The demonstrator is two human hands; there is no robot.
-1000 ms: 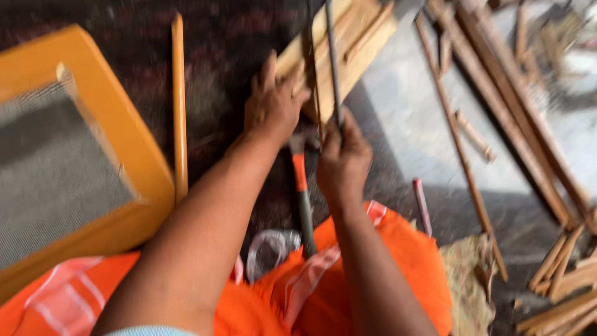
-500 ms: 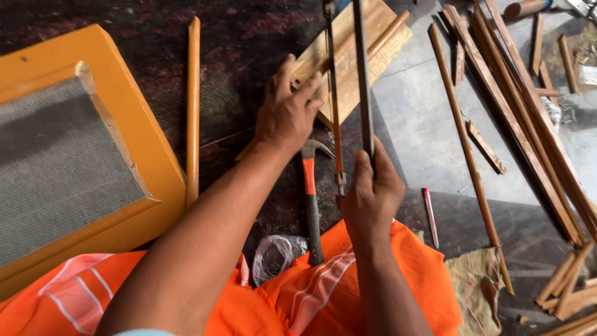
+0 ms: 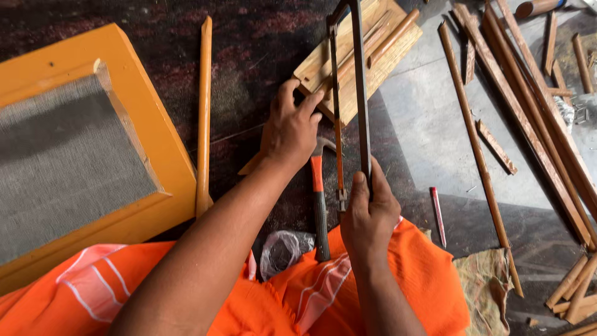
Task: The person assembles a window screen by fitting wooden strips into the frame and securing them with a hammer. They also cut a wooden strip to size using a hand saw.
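My right hand [image 3: 368, 214] grips the handle end of a metal hacksaw [image 3: 359, 93], whose frame and blade run straight away from me. The blade lies across a thin wooden strip on a pale wooden board [image 3: 364, 53]. My left hand [image 3: 291, 127] presses flat on the near end of that strip and board, fingers spread over the wood. A claw hammer with an orange and black handle [image 3: 319, 199] lies on the floor between my two hands.
An orange wooden frame with grey mesh [image 3: 74, 162] lies at the left, a loose orange strip [image 3: 204, 112] beside it. Several long brown wooden strips [image 3: 528, 124] lie at the right. A red pencil [image 3: 438, 214], a crumpled plastic bag [image 3: 283, 249] and orange cloth [image 3: 373, 292] are near me.
The view has steadied and drawn closer. My right hand has pulled the hacksaw back toward me along the strip. My left hand stays pressed on the wood.
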